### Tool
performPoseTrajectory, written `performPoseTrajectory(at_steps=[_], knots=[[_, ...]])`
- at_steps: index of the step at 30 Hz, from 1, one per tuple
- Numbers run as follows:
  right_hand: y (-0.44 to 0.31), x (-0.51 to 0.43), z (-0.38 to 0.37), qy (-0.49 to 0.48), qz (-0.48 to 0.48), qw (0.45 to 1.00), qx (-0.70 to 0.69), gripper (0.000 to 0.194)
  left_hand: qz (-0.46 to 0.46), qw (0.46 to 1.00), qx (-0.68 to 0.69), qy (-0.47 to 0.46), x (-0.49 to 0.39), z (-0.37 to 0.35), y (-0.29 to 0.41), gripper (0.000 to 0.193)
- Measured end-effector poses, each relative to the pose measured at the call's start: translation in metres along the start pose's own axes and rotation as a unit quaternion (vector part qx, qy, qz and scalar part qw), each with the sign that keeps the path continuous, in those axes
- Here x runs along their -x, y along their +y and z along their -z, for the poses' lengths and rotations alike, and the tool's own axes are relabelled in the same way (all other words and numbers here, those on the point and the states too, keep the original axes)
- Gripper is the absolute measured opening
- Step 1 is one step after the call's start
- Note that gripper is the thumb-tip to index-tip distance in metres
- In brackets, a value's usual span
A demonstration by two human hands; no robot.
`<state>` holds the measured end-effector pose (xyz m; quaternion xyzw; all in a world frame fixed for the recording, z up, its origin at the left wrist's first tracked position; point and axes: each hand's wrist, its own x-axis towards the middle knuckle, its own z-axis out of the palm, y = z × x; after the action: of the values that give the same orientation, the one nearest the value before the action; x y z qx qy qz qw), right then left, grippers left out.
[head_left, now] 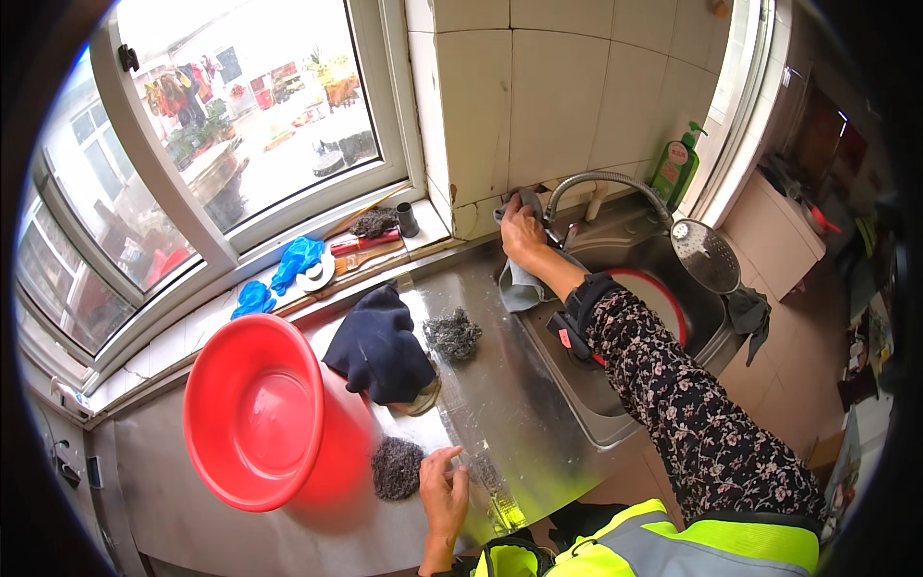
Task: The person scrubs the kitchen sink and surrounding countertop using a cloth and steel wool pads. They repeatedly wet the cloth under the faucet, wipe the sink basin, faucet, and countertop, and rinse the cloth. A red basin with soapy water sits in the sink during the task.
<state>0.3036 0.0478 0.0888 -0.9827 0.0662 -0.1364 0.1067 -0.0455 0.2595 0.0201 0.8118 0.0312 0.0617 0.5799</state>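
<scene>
My right hand (525, 234) grips a bunched grey cloth (530, 198) against the tiled wall, just behind the base of the sink faucet (609, 177). Below that wrist, a lighter grey cloth (520, 288) drapes over the rim of the steel sink (562, 389); whether both are one cloth is unclear. My left hand (445, 490) rests low over the steel counter, with fingers apart and nothing visible in them. Beside its fingertips lies a dark steel-wool pad (398, 469). Partly behind my right arm, a round red-rimmed item (678, 296) lies in the sink.
A red plastic basin (252, 411) stands left of a dark blue cloth (382, 342) and a loose scouring tangle (453, 334). Blue gloves (297, 263) and a brush (368, 256) line the windowsill. A green pump bottle (676, 169) stands behind the sink; a perforated metal disc (705, 256) overhangs it.
</scene>
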Motion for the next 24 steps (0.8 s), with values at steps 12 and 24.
performPoseTrajectory(at_steps=[12, 24], knots=[[0.017, 0.045, -0.003, -0.013, 0.138, 0.987, 0.077, 0.029, -0.004, 1.000, 0.020, 0.011, -0.005, -0.006, -0.010, 0.031], [0.003, 0.021, -0.012, -0.111, -0.003, 0.985, -0.132, 0.035, -0.006, 1.000, -0.021, 0.009, -0.008, -0.008, -0.002, 0.027]])
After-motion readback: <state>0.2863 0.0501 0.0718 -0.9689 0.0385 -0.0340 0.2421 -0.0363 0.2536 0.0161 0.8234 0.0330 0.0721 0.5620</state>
